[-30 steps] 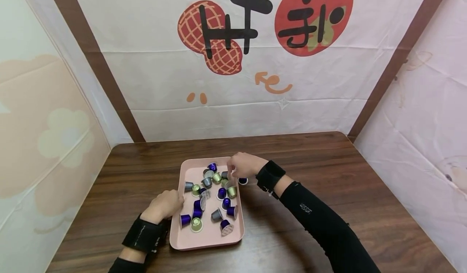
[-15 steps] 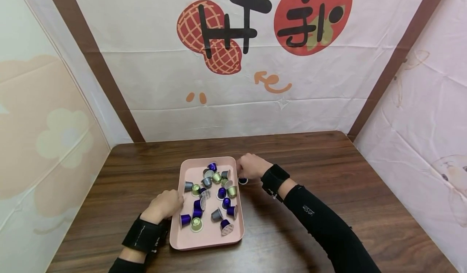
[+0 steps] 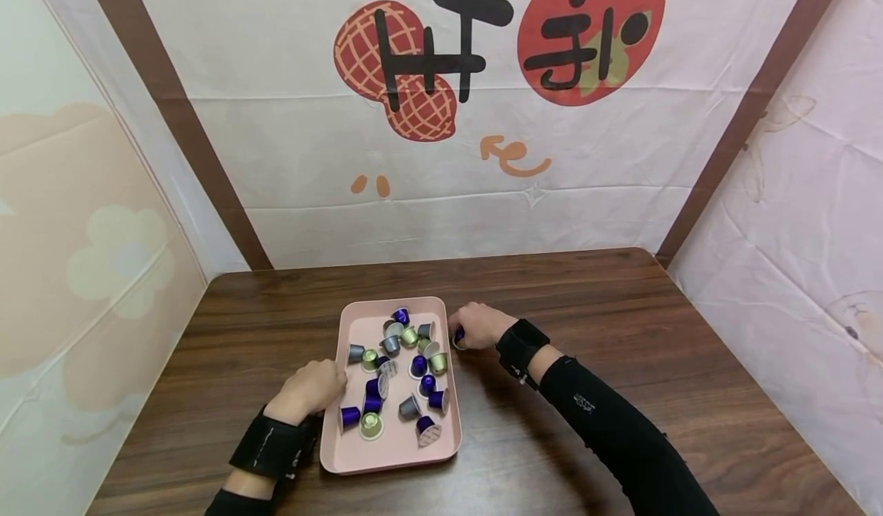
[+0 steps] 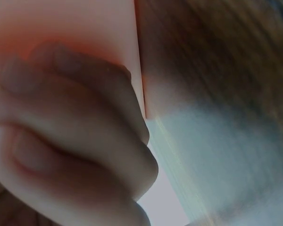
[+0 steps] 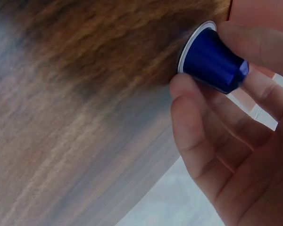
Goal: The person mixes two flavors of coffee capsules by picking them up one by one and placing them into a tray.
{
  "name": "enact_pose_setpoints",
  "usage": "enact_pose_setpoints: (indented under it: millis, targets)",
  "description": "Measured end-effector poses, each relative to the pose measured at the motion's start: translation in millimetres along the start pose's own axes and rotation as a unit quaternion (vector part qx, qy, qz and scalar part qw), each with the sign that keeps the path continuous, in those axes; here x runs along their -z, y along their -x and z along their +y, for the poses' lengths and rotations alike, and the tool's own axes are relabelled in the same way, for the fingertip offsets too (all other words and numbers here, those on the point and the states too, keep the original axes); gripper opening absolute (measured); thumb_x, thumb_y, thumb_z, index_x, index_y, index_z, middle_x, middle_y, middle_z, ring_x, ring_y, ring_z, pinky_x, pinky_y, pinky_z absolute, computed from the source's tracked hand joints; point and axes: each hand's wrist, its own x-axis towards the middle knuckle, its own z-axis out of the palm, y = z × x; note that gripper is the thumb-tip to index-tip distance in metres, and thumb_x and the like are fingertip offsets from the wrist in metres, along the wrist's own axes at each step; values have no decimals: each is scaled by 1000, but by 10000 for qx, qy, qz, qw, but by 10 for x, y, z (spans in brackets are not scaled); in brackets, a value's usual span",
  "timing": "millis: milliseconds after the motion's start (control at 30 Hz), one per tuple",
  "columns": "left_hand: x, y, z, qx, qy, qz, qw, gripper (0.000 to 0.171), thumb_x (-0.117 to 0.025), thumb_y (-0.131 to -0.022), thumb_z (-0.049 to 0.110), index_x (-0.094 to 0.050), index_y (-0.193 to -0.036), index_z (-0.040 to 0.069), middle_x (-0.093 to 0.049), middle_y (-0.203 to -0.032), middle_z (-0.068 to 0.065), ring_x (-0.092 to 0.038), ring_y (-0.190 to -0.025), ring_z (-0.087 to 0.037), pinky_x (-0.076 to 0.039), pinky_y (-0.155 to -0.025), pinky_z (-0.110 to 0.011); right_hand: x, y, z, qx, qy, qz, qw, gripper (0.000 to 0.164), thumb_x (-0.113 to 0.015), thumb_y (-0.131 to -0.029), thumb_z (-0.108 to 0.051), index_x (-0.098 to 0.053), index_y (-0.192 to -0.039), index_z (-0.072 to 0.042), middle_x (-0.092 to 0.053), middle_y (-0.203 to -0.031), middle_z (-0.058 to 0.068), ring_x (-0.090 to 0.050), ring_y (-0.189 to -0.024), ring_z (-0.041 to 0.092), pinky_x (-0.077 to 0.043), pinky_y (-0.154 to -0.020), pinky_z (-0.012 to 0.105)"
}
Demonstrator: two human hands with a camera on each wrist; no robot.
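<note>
Beside the right rim of a pink tray (image 3: 395, 455), my right hand (image 3: 481, 324) pinches a dark blue coffee capsule (image 5: 214, 61) between thumb and fingers. In the right wrist view the capsule lies tilted, its silvery rim toward the wooden table (image 5: 85, 117). My left hand (image 3: 313, 386) rests at the tray's left edge, its fingers (image 4: 85, 113) curled in against the pink side. Inside the tray lie several capsules: blue ones such as the blue capsule (image 3: 350, 417), green ones such as the green capsule (image 3: 371, 425), and grey ones such as the grey capsule (image 3: 410, 406).
The tray stands on a brown wood-grain table (image 3: 586, 309). A white cloth (image 3: 441, 232) with printed fruit and lettering hangs behind it, and pale printed cloths flank both sides. Black bands and sleeves cover the wrists and forearms.
My right hand has moved from over the tray's far right corner out past its right rim and down to the blue capsule on the table, now pinching it. The left hand stays put.
</note>
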Motion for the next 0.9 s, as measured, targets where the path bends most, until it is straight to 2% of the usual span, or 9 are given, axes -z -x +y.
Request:
enact_pose_setpoints:
  millis: [167,400,600,900]
  targets:
    - [0,-4,2,-13,22,16,10000,29,-46,-92,20,-55,-68,6,-51,-57,-8,-52,-52,-21,-40,-50,-35,-31,9,33,191,173,100,9996,11,-66,-80,-8,-66,-86,-16,-57,-77,-6,-52,-67,11,-43,-62,25]
    - [19,-17,2,1,-80,11,10000,28,-46,-92,20,-58,-71,5,-52,-60,-8,-54,-57,-24,-42,-53,-38,-58,83,30,273,468,182,9984,11,-67,-79,-8,-66,-88,-14,-56,-87,0,-53,-77,14,-45,-67,28]
    - [28,2,19,59,-76,-64,9999,29,-44,-93,20,-57,-71,4,-52,-59,-8,-54,-56,-23,-42,-53,-39,-25,201,-10,343,328,259,9985,13,-69,-80,-11,-67,-93,-13,-57,-91,1,-53,-77,13,-45,-67,28]
    - [-13,-17,1,50,-135,-43,9999,30,-43,-93,19,-56,-70,5,-51,-59,-8,-53,-55,-23,-42,-53,-37,128,366,-80,671,255,597,9956,13,-67,-82,-11,-66,-94,-13,-55,-89,-2,-49,-76,11,-44,-64,24]
